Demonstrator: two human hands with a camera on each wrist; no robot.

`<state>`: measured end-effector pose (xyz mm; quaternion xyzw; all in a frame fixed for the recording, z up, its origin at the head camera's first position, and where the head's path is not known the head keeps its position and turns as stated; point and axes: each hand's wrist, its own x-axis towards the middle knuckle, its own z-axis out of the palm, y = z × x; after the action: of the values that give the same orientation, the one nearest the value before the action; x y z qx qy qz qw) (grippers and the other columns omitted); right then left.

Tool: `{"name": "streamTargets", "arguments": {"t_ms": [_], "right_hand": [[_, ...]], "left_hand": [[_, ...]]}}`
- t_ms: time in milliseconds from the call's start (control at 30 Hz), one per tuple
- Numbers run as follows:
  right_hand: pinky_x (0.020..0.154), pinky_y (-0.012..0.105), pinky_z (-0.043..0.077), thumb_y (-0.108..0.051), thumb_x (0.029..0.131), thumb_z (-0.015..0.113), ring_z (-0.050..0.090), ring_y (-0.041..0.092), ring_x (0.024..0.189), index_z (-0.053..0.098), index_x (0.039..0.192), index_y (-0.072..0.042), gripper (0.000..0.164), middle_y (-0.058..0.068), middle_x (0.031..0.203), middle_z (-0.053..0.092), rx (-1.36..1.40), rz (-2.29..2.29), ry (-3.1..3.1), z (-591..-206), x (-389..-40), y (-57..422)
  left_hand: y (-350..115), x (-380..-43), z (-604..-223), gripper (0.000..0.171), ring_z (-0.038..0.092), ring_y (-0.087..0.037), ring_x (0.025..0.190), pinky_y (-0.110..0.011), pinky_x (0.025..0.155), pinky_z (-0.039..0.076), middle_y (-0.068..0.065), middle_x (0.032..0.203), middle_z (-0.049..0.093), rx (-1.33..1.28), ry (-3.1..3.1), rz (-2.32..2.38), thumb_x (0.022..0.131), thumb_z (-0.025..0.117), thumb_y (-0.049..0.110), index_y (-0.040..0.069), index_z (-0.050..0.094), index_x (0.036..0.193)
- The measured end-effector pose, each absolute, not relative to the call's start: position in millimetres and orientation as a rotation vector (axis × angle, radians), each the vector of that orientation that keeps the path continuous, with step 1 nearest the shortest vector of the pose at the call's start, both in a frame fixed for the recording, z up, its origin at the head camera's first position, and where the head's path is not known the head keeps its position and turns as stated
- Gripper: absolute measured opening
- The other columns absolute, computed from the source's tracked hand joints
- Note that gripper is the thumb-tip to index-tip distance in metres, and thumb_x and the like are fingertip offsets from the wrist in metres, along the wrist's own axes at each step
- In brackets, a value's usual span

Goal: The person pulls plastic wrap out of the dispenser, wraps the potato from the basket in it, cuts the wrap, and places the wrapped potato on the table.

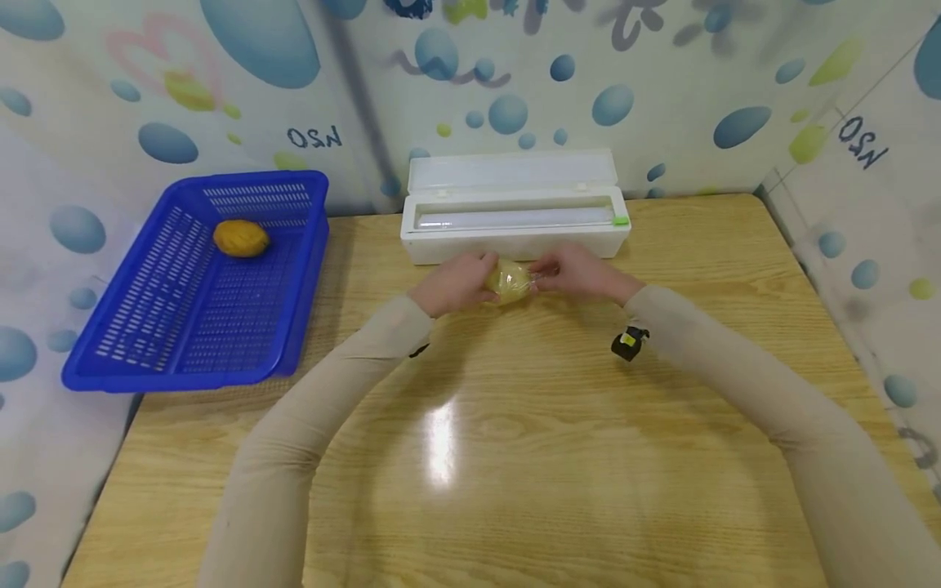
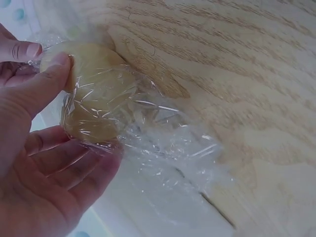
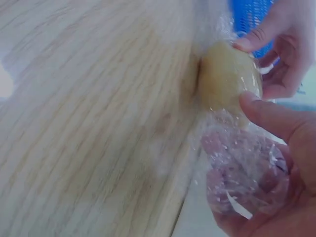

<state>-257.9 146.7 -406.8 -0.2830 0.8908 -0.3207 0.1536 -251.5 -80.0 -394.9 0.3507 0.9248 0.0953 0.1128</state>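
Observation:
A pale yellow, mango-like fruit [image 1: 510, 280] wrapped in clear plastic film is between my hands, just in front of a white cling film box. My left hand [image 1: 459, 282] grips it from the left, thumb on top and fingers curled beneath. At its other end, my right hand [image 1: 577, 273] holds the loose, crinkled plastic film [image 3: 242, 170], with the thumb against the fruit [image 3: 227, 74]. Film also trails off the fruit in the left wrist view, where a loose flap [image 2: 173, 143] spreads over the box and table edge.
The white cling film box [image 1: 515, 245] stands against the wall with its lid raised, a film roll and a green slider [image 1: 621, 221] showing. On the left, a blue plastic basket [image 1: 294, 327] holds one orange-yellow fruit [image 1: 241, 238]. A patterned wall borders the wooden table [image 1: 544, 457].

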Motion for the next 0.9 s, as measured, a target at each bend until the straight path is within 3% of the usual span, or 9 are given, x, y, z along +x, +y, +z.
{"name": "streamTargets", "arguments": {"t_ms": [267,633,900], "right_hand": [[0.09,0.04,0.047,-0.014,0.087,0.071,0.061,0.027,0.101,0.067,0.109,0.003,0.028,0.014,0.107,0.068,-0.596,-0.983,2.355,-403.0,-268.2,154.8],[0.066,0.029,0.043,-0.016,0.085,0.072,0.052,0.017,0.078,0.069,0.096,-0.001,0.019,0.004,0.086,0.062,-0.371,-0.94,2.296,-396.7,-276.9,152.3],[0.062,0.026,0.045,-0.012,0.083,0.074,0.054,0.014,0.072,0.07,0.097,0.002,0.02,0.004,0.083,0.065,-0.288,-1.033,2.201,-401.0,-279.4,153.9]], "left_hand": [[-75.5,-248.3,-389.5,0.048,0.059,-0.031,0.094,-0.04,0.084,0.047,-0.016,0.103,0.06,1.09,2.706,0.184,0.085,0.075,0.024,-0.001,0.049,0.117],[-70.9,-245.7,-390.1,0.047,0.059,-0.032,0.093,-0.041,0.083,0.048,-0.016,0.101,0.06,1.107,2.723,0.083,0.086,0.075,0.026,-0.001,0.051,0.115],[-70.5,-243.9,-389.0,0.048,0.059,-0.032,0.093,-0.042,0.081,0.048,-0.016,0.102,0.061,1.126,2.731,0.037,0.086,0.074,0.027,-0.001,0.05,0.118]]}}
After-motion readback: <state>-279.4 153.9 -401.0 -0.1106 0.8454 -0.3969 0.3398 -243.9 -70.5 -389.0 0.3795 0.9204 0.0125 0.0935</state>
